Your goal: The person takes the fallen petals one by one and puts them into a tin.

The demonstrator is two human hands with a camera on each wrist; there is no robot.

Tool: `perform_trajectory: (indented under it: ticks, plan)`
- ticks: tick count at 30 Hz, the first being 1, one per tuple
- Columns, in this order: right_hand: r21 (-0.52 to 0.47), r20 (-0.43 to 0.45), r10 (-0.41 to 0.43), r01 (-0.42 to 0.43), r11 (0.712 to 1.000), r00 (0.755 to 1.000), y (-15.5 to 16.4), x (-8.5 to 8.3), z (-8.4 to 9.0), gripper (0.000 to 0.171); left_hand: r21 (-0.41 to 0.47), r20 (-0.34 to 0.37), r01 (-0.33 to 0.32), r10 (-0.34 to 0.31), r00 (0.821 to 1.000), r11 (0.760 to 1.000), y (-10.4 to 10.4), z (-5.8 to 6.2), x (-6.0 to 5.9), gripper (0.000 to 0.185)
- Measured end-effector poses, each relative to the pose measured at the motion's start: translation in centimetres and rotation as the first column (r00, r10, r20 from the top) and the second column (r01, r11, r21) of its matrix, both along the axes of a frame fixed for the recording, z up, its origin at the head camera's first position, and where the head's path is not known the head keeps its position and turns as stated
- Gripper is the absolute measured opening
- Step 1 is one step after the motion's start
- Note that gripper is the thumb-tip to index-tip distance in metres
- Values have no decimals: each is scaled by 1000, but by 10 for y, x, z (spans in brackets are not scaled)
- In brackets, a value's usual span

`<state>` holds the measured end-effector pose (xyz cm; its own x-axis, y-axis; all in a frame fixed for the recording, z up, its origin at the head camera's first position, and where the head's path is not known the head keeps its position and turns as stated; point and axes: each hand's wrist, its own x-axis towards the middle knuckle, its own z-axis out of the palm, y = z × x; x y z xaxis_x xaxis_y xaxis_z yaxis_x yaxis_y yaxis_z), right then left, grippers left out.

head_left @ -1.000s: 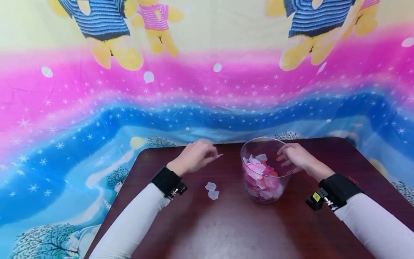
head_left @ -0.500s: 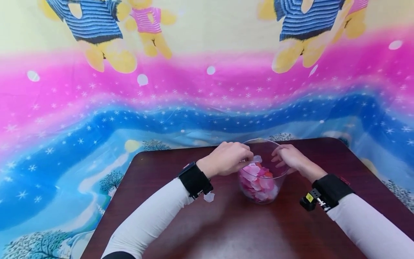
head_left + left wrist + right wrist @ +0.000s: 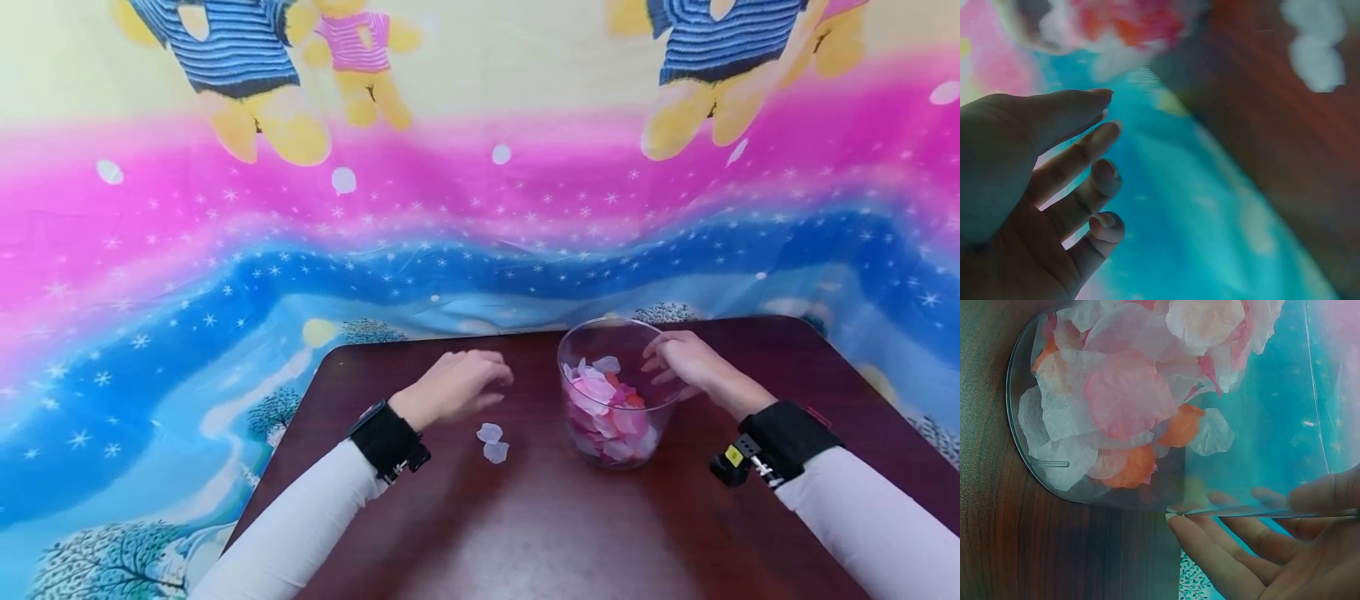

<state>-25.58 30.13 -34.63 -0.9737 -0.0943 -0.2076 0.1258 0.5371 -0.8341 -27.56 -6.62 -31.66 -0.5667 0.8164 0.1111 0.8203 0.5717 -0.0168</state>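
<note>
A clear plastic cup (image 3: 617, 392) is seen standing upright on the dark wooden bench (image 3: 525, 533), toward its far edge and right of centre. It is partly filled with loose fabric petals (image 3: 603, 408) – pale pink, white, deeper pink and a few orange ones, as shown close up in the right wrist view.

The right hand (image 3: 686, 362) is placed at the cup's right side near the rim. In the right wrist view the fingers (image 3: 1222, 559) are seen lying along the outside of the clear wall while the thumb sits at the rim, so the cup is held lightly between them.

The left hand (image 3: 453, 385) is held just above the bench, left of the cup and apart from it. Its fingers are loosely spread and slightly bent – nothing is held, as is confirmed by the left wrist view, where the bare palm and fingers (image 3: 1079, 187) are shown.

Two pale petals (image 3: 491, 442) are seen lying on the bench, touching one another, just nearer the person than the left hand and between it and the cup. They are touched by neither hand.

White sleeves and black wrist straps are worn on both arms. Behind the bench a bright printed cloth (image 3: 225, 250) is hung, with bands of pink and blue, white stars and cartoon bears.
</note>
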Motion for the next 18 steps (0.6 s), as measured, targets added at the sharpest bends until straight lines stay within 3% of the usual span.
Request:
perform_trajectory:
  ticks: [6, 11, 14, 18]
  plan:
    - [10, -8, 6, -5, 1000, 1000, 0, 1, -1, 49, -85, 79, -66, 73, 994, 994, -26, -55, 2, 24]
    - [14, -16, 7, -7, 1000, 1000, 1, 0, -2, 48, -107, 46, -88, 93, 995, 990, -30, -94, 3, 20]
    - [9, -18, 5, -5, 1000, 1000, 0, 0, -3, 48, -74, 0, -94, 94, 996, 993, -30, -105, 1, 3]
    - [16, -18, 1, -1, 1000, 1000, -1, 0, -2, 48, -30, -27, -82, 81, 996, 996, -30, -101, -3, 16]
